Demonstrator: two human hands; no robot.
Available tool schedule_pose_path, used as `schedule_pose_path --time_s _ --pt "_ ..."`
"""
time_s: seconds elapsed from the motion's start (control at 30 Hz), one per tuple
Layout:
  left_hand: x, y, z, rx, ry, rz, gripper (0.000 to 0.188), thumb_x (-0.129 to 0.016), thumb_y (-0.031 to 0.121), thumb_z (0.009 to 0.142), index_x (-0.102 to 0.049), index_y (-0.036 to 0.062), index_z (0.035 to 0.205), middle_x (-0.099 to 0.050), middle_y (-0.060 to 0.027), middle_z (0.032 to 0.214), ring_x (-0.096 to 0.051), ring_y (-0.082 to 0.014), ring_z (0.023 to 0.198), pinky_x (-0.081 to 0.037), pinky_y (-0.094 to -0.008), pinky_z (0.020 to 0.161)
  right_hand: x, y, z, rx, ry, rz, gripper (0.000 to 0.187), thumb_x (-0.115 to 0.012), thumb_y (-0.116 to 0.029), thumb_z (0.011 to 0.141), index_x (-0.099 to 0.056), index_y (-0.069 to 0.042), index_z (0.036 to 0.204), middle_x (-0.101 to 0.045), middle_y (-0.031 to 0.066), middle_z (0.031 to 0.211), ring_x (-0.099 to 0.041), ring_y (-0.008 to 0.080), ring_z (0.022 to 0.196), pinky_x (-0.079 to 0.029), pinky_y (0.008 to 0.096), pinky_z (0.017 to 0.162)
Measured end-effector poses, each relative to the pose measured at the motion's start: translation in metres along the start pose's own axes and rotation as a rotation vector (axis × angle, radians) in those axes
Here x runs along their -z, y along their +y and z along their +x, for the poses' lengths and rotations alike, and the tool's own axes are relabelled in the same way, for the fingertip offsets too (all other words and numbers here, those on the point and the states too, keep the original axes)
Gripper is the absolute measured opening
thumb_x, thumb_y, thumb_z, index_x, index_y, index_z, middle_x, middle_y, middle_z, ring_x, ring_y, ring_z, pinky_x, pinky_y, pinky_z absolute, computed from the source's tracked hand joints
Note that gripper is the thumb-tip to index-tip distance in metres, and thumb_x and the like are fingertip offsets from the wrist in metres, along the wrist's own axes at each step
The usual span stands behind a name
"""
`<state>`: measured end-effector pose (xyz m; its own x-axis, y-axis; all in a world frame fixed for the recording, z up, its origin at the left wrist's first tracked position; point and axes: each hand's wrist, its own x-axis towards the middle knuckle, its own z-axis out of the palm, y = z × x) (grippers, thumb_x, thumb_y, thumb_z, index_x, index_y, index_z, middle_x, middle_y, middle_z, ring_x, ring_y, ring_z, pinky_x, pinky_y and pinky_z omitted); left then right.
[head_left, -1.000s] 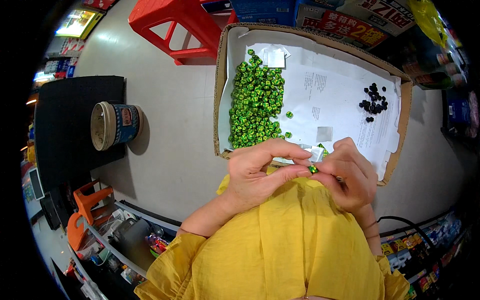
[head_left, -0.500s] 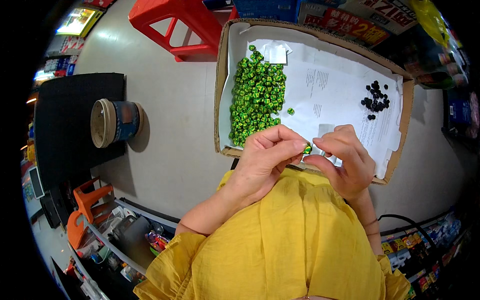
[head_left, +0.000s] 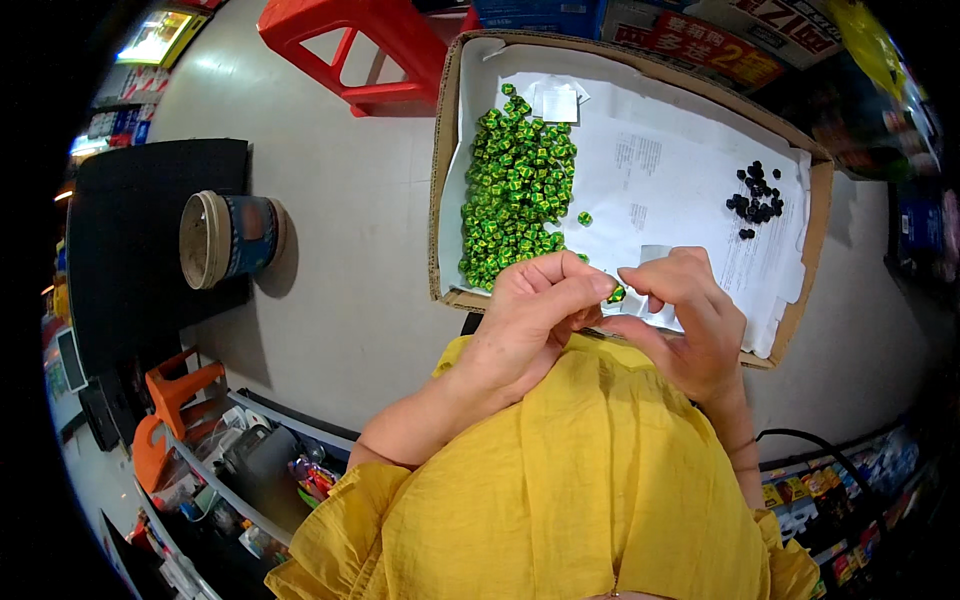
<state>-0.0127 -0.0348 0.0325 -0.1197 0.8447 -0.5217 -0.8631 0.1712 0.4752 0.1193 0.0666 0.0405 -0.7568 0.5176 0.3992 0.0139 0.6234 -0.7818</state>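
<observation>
My left hand (head_left: 545,310) pinches a small green many-sided piece (head_left: 616,294) with yellow and dark facets between thumb and forefinger, over the near edge of a shallow cardboard box (head_left: 818,225). Just right of the piece is my right hand (head_left: 690,315), its thumb and forefinger apart with nothing visible between them; its other fingers are curled. A large heap of similar green pieces (head_left: 515,185) fills the left side of the box, and a single green piece (head_left: 584,218) lies beside it. Several small black pieces (head_left: 755,207) are grouped at the far right.
White paper (head_left: 690,190) with print lines the box, with small white slips (head_left: 556,103) near its far edge. A red plastic stool (head_left: 395,50) stands beyond the box's left corner. Off to the left, a tub (head_left: 230,238) sits by a black board (head_left: 125,260). Stocked shelves (head_left: 840,500) are at lower right.
The right thumb and forefinger have spread slightly wider around the green piece. The left hand keeps its pinch. The view has shifted a little.
</observation>
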Motion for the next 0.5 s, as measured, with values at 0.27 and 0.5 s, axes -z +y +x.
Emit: schedule_pose_path --time_s 0.27,0.5 --pt "-0.004 -0.0018 -0.0023 -0.026 0.031 0.039 0.005 -0.063 0.005 0.081 -0.06 0.0024 0.078 -0.058 -0.0009 0.071 -0.046 -0.0051 0.061 -0.037 -0.0196 0.056 -0.002 0.0021 -0.005 0.13 0.064 -0.107 0.023 -0.073 0.0 0.063 -0.06 -0.003 0.083 -0.052 0.0022 0.067 -0.048 0.0178 0.056 -0.038 0.0317 0.061" --pt "-0.0052 0.0014 -0.0037 -0.162 -0.005 0.181 0.005 -0.064 0.006 0.081 -0.06 0.0032 0.079 -0.06 -0.0003 0.074 -0.046 -0.0029 0.063 -0.036 -0.0183 0.059 0.001 -0.0014 -0.0047 0.114 -0.008 -0.1 0.024 -0.072 0.003 0.063 -0.06 -0.003 0.083 -0.053 0.0041 0.068 -0.047 0.0183 0.056 -0.038 0.0313 0.061"
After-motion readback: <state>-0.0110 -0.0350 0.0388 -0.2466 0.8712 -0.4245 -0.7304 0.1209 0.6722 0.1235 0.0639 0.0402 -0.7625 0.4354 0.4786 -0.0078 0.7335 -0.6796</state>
